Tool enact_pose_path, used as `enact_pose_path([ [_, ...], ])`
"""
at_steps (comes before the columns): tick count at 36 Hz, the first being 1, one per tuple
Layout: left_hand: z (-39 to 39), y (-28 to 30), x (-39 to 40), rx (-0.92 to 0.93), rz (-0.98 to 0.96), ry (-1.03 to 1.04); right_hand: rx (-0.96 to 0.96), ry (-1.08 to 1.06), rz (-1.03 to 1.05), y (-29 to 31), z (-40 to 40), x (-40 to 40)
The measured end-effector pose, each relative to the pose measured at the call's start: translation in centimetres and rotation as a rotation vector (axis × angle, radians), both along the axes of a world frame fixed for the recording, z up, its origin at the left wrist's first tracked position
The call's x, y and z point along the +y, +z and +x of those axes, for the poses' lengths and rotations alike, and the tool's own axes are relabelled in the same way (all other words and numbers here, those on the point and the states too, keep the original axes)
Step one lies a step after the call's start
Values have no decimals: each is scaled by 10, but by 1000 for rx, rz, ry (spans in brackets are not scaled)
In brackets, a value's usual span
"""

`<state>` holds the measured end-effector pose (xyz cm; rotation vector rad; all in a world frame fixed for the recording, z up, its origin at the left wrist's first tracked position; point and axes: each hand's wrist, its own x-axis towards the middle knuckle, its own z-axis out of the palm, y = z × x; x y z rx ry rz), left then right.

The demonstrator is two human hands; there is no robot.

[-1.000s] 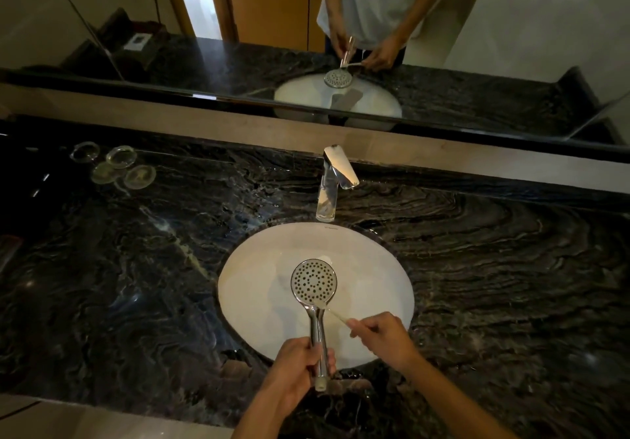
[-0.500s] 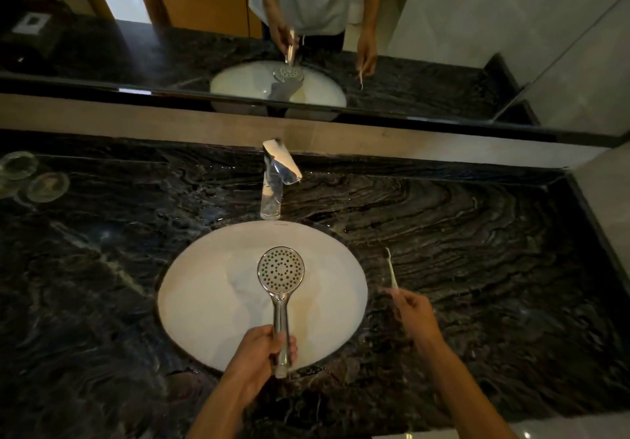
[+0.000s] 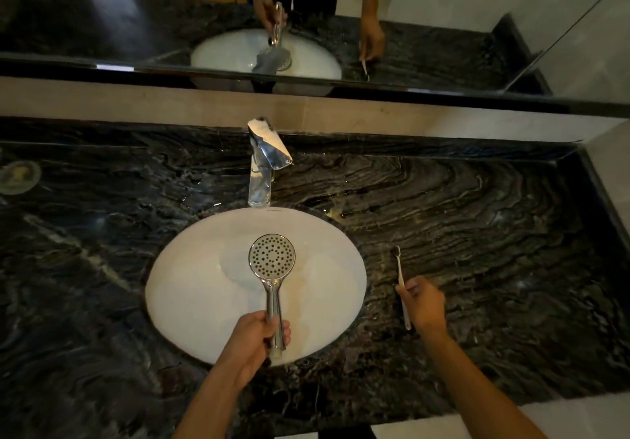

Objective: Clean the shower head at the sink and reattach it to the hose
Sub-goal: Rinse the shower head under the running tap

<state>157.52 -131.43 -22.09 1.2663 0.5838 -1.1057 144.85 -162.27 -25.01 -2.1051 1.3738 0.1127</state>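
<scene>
1. The left hand is wrapped around the handle of the shower head, held over the sink.
2. The right hand pinches a toothbrush above the counter.

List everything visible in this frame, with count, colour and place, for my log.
shower head: one, chrome, held over the sink, nozzle face up
toothbrush: one, pale, dark bristles, over the counter right of the sink
sink: one, white, oval, set in the counter
tap: one, chrome, behind the sink
counter: one, black veined stone
dish: one, clear, far left edge
mirror: one, along the back wall
left hand: grips the shower head's handle
right hand: grips the toothbrush
</scene>
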Motion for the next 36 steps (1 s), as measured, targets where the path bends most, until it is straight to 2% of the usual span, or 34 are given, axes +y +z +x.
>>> enact_pose_path([
  [5, 2, -4, 1, 1, 5, -8, 25, -137, 43, 3, 0, -4],
  [9, 4, -3, 1, 4, -2, 18, 95, -146, 73, 9, 8, -8],
  [12, 6, -2, 0, 10, -4, 36, 112, -101, 26, 22, 30, -10],
  [14, 9, -2, -1, 15, -4, 34, 52, -8, 7, 38, 63, -8],
  [20, 14, -8, -9, 33, 12, 48, -243, 307, 338, 111, 208, 37],
  [23, 16, -12, -11, 39, 11, 55, -353, 361, 448, 136, 260, 63],
  [30, 24, -14, -11, 33, 2, 65, -411, 273, 590, 138, 290, 85],
  [34, 28, -14, -10, 37, 18, 75, -447, 128, 811, 134, 292, 89],
  [36, 30, -14, -10, 31, 21, 68, -422, 81, 841, 137, 296, 88],
])
